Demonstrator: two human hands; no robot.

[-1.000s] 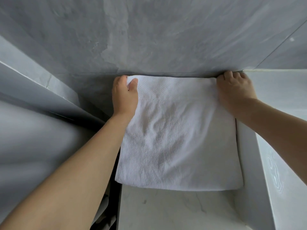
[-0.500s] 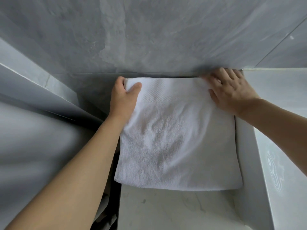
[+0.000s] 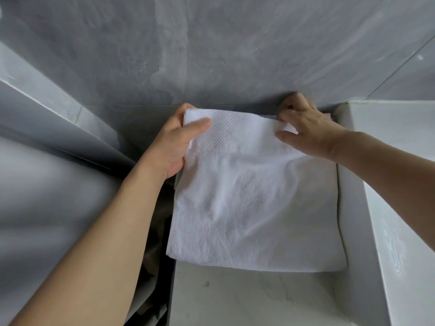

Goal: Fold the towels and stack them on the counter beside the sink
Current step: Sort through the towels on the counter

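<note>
The towel [image 3: 254, 203] is white cloth with a matt, looped terry pile, and a smoother band of small woven dimples runs across its far edge. The desk [image 3: 247, 300] is pale stone-like material with faint grey veining and a smooth, low-sheen finish. The wall [image 3: 211, 48] behind is grey, mottled and smooth, with a slight sheen.

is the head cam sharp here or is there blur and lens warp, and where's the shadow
Head view: soft, even light; white towel slightly blown out and smeared near its middle; left edge of frame blurred; wall lines bow from wide-angle warp; shadow sits behind the right hand and in the dark gap beside the left hand.
</note>
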